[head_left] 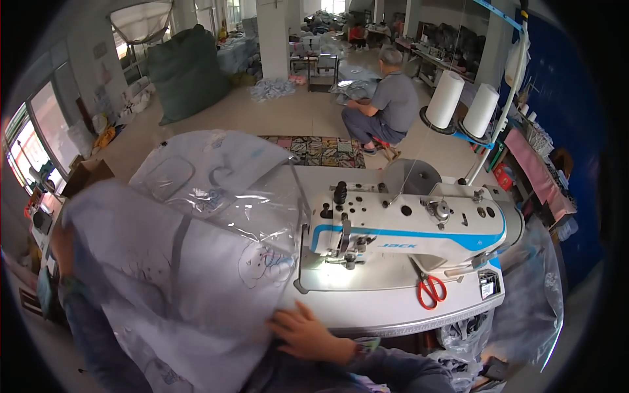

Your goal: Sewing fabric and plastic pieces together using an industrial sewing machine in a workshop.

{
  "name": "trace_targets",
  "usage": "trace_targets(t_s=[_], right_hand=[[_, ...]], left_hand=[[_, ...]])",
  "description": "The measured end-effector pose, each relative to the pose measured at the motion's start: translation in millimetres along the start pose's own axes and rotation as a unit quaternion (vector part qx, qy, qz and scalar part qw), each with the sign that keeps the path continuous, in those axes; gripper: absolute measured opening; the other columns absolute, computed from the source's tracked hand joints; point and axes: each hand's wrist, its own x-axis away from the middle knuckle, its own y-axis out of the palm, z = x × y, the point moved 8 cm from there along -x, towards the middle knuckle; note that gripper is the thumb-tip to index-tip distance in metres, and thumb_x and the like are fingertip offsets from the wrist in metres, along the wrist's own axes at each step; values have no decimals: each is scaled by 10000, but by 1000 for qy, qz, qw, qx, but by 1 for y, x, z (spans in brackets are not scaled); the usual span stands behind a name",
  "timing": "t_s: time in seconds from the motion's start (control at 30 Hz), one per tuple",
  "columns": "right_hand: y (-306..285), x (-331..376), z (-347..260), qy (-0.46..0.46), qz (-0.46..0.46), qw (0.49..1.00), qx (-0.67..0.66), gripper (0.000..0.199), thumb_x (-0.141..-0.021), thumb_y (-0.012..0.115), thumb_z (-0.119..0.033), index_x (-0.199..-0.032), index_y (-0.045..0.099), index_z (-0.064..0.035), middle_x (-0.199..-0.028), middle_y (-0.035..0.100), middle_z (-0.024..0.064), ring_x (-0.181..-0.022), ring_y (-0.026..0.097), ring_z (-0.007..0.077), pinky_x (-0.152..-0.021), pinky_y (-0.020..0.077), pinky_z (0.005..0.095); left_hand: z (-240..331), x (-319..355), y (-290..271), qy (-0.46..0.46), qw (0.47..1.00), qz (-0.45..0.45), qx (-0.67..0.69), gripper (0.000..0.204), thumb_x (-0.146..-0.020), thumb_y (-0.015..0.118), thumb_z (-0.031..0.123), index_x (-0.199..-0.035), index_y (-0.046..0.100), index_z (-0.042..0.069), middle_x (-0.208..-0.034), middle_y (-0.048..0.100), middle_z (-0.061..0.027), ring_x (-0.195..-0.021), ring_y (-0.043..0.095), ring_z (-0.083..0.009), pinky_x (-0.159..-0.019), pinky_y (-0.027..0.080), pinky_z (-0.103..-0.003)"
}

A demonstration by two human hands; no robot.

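Observation:
A large light-grey fabric piece (141, 245) with line-drawn pictures and a dark strip spreads over the left of the sewing table and down toward my lap. A shiny clear plastic panel (252, 226) lies along it, left of the white-and-blue sewing machine (406, 226). My left hand (63, 249) holds up the fabric's left side; its fingers are mostly hidden and blurred. My right hand (308, 333) lies with fingers spread at the fabric's right edge, by the table's front edge. The machine's lamp lights the needle area, where no fabric shows under the needle.
Red-handled scissors (430, 291) lie on the table (367, 308) right of the needle. Two white thread cones (445, 98) stand behind the machine. Clear plastic bags (531, 295) hang at the right. Beyond, a person (391, 98) sits low near a big green sack (187, 75).

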Motion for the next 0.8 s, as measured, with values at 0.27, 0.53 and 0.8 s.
trace_targets(t_s=[0.27, 0.53, 0.8], right_hand=[[26, -150, 32, 24, 0, 988, -156, 676, -883, 647, -324, -1406, 399, 26, -1311, 454, 169, -1206, 490, 375, -1013, 433, 462], [-5, -234, 167, 160, 239, 957, -48, 757, -884, 636, -275, -1471, 278, 41, -1352, 456, 238, -1221, 486, 393, -1011, 424, 489], [-30, -204, 172, 204, 324, 924, -11, 828, -837, 672, -196, -1521, 231, -47, -1458, 361, 304, -1233, 484, 420, -1020, 421, 455]], left_hand=[[450, -78, -76, 266, 868, 200, 369, 404, -924, 598, 279, -1181, 638, -30, -1155, 666, -222, -1066, 641, -351, -929, 489, -397], [722, 14, -85, 510, 672, 19, 536, 506, -916, 621, 235, -1360, 489, 32, -1302, 568, -194, -1208, 544, -349, -1007, 441, -387], [643, 92, 2, 477, 682, -78, 549, 429, -898, 605, 76, -1317, 525, 34, -1308, 547, -172, -1209, 523, -361, -1017, 420, -376]])
